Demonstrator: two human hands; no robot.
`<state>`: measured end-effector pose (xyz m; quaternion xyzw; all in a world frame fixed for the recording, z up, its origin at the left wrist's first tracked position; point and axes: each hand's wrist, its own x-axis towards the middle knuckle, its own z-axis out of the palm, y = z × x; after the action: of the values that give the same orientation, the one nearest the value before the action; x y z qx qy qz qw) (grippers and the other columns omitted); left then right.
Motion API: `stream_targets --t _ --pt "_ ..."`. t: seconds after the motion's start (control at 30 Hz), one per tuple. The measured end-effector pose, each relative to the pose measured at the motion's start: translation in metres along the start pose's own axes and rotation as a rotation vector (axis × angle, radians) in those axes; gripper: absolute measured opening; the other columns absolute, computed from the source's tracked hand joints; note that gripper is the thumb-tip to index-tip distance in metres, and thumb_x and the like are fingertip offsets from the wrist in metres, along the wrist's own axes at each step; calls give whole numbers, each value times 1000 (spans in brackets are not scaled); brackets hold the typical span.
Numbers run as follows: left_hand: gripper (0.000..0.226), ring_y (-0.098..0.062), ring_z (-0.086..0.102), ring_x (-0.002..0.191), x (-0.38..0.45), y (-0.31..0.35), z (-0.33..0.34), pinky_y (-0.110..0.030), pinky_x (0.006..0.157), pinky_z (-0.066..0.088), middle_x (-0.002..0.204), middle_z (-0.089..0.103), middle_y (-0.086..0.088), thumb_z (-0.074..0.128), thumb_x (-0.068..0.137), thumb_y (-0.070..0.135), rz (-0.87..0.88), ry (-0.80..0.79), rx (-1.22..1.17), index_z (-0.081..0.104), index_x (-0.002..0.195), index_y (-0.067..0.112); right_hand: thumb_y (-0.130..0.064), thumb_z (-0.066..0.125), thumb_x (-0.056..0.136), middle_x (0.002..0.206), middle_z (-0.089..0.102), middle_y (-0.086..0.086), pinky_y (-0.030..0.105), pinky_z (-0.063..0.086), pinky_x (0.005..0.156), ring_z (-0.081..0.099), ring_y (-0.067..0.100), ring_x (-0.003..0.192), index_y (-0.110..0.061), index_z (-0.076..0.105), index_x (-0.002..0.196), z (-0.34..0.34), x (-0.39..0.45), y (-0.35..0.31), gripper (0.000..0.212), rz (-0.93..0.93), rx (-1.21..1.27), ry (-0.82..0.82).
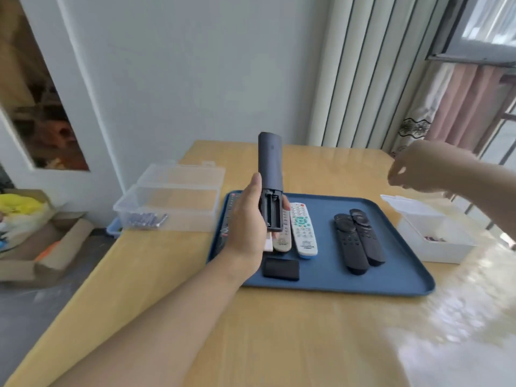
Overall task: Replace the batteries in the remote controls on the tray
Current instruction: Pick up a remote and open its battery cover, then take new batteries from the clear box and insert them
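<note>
My left hand (247, 227) holds a dark grey remote (270, 166) upright above the blue tray (391, 280), back side toward me. Its battery bay (271, 212) is uncovered and looks empty. A black battery cover (281, 268) lies on the tray near its front edge. Also on the tray are a white remote (303, 230), a beige remote (282, 240) and two black remotes (357, 241). My right hand (421, 166) hovers blurred above the white box (435, 236) at the right, fingers curled; I cannot make out anything in it.
A clear plastic box (167, 205) with its lid open stands left of the tray and holds several batteries (146, 219). The white box holds small dark items. Cardboard boxes sit on the floor at the left. A curtain hangs behind the table.
</note>
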<state>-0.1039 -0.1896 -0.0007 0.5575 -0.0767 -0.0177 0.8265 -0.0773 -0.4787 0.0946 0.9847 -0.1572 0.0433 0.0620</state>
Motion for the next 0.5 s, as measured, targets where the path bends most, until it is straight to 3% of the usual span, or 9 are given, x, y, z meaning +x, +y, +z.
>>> stream_targets --t 0.1,0.23,0.3,0.37,0.43,0.5 --pt "61 -15 53 54 3 14 -24 -29 52 36 64 63 -4 37 106 48 56 44 -1 77 64 28 -33 71 89 77 72 -12 28 55 68 67 13 74 -33 75 85 -6 -20 -69 6 -194 388 119" --pt "55 -14 51 49 19 33 -70 -26 47 34 66 64 -5 37 106 46 141 159 -3 74 71 26 -27 70 92 82 68 -20 23 56 67 68 11 79 -34 75 89 10 -32 -164 9 -435 630 75" --pt "48 -15 49 49 30 47 -94 -27 46 34 68 65 -4 35 108 44 198 237 11 71 86 20 -20 69 92 79 68 -20 11 50 63 67 6 79 -31 78 94 16 -29 -206 14 -542 681 79" --pt "49 -15 48 52 41 58 -121 -30 52 37 68 67 -1 34 108 45 234 339 53 71 85 23 -19 68 92 80 69 -18 16 53 70 68 8 82 -29 79 98 16 -28 -249 16 -660 692 73" --pt "56 -15 52 60 48 64 -145 -32 59 39 68 68 2 35 107 46 262 441 63 74 70 32 -17 66 94 90 74 -11 25 53 83 66 11 91 -26 79 103 19 -27 -287 18 -778 645 28" --pt "51 -16 56 68 52 68 -162 -30 62 41 68 69 2 37 107 45 276 517 -22 73 74 30 -16 64 96 98 75 -7 20 47 82 61 12 94 -25 78 108 26 -23 -318 20 -862 556 -54"
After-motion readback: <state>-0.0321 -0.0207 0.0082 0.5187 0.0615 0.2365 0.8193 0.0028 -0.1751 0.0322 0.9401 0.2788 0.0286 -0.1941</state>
